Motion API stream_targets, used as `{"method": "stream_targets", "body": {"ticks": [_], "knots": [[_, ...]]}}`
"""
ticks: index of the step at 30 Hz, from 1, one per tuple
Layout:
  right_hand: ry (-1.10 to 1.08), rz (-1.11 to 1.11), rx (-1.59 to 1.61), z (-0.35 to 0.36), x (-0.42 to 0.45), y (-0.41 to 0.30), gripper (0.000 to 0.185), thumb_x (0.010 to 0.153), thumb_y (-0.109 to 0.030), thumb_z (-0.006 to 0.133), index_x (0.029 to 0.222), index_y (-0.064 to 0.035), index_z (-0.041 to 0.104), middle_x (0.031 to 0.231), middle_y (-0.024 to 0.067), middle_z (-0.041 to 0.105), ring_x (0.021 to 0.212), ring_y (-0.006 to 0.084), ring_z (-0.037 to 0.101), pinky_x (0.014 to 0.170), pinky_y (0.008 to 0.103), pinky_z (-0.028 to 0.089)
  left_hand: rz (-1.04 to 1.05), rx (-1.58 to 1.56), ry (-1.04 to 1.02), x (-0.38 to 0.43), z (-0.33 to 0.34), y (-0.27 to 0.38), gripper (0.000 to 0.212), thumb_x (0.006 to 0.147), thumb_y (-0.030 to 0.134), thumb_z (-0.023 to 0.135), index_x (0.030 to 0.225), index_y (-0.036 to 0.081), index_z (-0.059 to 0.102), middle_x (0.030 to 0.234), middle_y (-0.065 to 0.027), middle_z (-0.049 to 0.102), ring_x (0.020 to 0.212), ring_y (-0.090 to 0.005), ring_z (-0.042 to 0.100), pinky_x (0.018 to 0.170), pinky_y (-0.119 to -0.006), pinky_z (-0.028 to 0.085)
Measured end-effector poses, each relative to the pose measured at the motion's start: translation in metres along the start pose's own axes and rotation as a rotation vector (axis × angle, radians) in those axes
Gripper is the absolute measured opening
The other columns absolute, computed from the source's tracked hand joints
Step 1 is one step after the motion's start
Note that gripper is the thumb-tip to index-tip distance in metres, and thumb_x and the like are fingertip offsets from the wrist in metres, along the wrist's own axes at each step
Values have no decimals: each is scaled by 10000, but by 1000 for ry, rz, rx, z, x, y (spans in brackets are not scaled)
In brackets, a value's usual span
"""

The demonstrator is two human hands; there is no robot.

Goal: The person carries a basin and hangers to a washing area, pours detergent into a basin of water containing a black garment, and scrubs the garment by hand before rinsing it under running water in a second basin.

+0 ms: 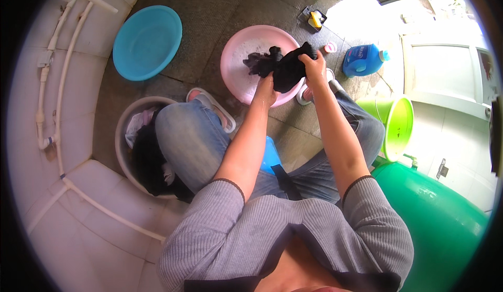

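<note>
A wet black cloth garment point(289, 70) is stretched between my two hands above a pink plastic basin point(232, 74). My left hand point(268, 89) grips its lower left part, fingers partly hidden by the fabric. Over the basin's right rim, my right hand point(313, 67) pinches the garment's upper right end. The loose left end of the cloth hangs over soapy water point(251, 50) with foam on it; whether it touches the water I cannot tell. Both forearms look wet.
A blue basin point(147, 42) stands at the upper left. Laundry point(151, 158) fills a grey basin point(121, 135) beside my left knee. To the right are a blue detergent jug point(362, 60), a pink cap point(330, 47), a black tray point(304, 15), a lime bucket point(399, 129) and a green barrel point(428, 209).
</note>
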State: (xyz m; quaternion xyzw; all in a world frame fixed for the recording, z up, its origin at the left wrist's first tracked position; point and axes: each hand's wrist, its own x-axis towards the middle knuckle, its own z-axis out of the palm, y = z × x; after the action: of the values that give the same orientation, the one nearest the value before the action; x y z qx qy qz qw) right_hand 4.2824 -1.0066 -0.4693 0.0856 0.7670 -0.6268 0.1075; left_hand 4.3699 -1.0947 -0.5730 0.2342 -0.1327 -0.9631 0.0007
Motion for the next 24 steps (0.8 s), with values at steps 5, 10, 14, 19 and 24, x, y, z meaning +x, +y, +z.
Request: {"method": "stream_targets", "body": {"ticks": [5, 10, 14, 19, 24], "knots": [[-13, -419, -462, 21, -30, -28, 328, 607, -79, 591, 920, -8, 522, 779, 177, 580, 711, 307, 590, 688, 351, 461, -483, -119, 344, -13, 9, 14, 979, 697, 756, 422, 1321, 22, 252, 1273, -314, 322, 1046, -441, 484, 908, -485, 414], [-423, -768, -504, 16, -86, -23, 406, 549, 61, 592, 941, -39, 558, 914, 139, 559, 906, 322, 544, 802, 367, 440, -283, -160, 108, -36, 16, 23, 841, 741, 710, 432, 1227, 24, 413, 1125, -208, 498, 996, -335, 533, 830, -423, 472], [-636, -802, -540, 17, -158, -14, 453, 522, 51, 625, 951, -97, 611, 899, 116, 548, 895, 304, 539, 801, 377, 443, -258, 56, -49, -47, 5, 23, 549, 827, 522, 475, 1141, 72, 500, 984, -127, 588, 830, -269, 590, 798, -362, 474], [-226, -910, -652, 35, -56, 18, 350, 611, 1, 582, 940, -112, 622, 911, 158, 538, 841, 322, 546, 754, 396, 453, -117, -198, 197, -20, -1, 2, 332, 818, 154, 529, 1100, -13, 479, 1036, -125, 545, 935, -215, 564, 789, -332, 491], [-101, -682, -680, 26, -56, 20, 289, 622, -42, 576, 905, -86, 616, 911, 149, 548, 882, 352, 535, 803, 424, 436, -100, -272, -26, -34, 13, -2, 311, 816, 177, 534, 1075, 8, 504, 973, -120, 575, 875, -237, 586, 791, -347, 491]]}}
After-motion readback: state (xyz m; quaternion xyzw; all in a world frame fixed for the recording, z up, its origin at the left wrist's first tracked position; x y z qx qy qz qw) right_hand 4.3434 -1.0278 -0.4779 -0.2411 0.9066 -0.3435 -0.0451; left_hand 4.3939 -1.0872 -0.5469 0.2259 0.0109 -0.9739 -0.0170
